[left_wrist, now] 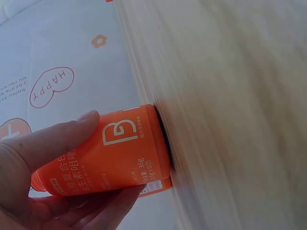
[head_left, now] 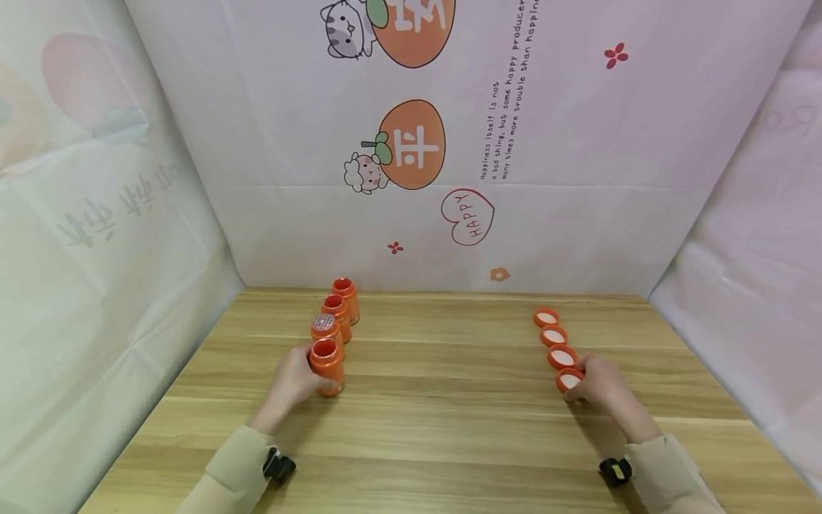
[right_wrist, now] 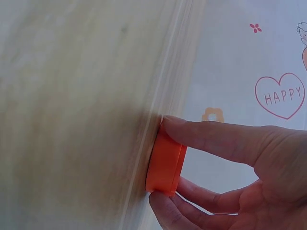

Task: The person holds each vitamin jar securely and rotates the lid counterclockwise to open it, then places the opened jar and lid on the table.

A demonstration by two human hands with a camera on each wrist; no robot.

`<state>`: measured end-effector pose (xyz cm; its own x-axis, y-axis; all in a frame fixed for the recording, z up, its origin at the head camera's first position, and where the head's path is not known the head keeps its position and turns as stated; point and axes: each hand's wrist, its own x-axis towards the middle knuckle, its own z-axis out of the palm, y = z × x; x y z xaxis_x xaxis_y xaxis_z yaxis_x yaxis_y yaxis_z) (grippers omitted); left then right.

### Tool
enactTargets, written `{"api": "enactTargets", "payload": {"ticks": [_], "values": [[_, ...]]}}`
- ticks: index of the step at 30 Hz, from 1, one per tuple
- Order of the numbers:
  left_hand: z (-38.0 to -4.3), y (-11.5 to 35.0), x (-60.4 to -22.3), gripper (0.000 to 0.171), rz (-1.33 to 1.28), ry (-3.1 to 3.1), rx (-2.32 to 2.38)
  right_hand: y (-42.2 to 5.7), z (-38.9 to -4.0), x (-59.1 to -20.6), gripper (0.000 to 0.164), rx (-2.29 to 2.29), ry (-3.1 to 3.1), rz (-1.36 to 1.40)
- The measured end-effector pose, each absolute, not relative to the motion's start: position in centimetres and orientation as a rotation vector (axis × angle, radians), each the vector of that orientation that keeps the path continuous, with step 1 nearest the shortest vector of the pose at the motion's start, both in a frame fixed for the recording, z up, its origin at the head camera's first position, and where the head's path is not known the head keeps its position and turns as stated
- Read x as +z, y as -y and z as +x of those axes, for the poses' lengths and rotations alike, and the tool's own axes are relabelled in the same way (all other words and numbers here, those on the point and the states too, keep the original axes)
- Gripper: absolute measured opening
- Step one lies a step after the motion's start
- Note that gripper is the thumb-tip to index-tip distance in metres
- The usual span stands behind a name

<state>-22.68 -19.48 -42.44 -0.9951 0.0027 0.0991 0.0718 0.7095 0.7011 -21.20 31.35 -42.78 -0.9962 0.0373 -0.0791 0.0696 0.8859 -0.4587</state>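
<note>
On the left of the table in the head view, my left hand (head_left: 297,377) grips the nearest orange bottle (head_left: 329,371), which stands upright with its mouth uncovered. The left wrist view shows thumb and fingers around this printed bottle (left_wrist: 115,153), its base at the table surface. Over on the right, my right hand (head_left: 599,385) pinches the nearest orange cap (head_left: 569,381), which lies with its white inside up. In the right wrist view the thumb and a fingertip hold the cap's (right_wrist: 165,160) side, down at the table.
Behind the held bottle, three more orange bottles run back in a row; one bottle (head_left: 325,327) has a patterned silvery seal. Three other caps (head_left: 554,336) lie in a line behind the held one. A white printed sheet (head_left: 289,235) backs the wooden table (head_left: 443,400).
</note>
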Motion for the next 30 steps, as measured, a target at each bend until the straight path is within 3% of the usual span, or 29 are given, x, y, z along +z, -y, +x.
{"api": "enactTargets", "payload": {"ticks": [30], "values": [[-22.85, 20.42, -41.98, 0.069, -0.004, 2.875, -1.113, -31.8, -21.16, -42.58, 0.058, -0.735, -2.988, 0.092]]}}
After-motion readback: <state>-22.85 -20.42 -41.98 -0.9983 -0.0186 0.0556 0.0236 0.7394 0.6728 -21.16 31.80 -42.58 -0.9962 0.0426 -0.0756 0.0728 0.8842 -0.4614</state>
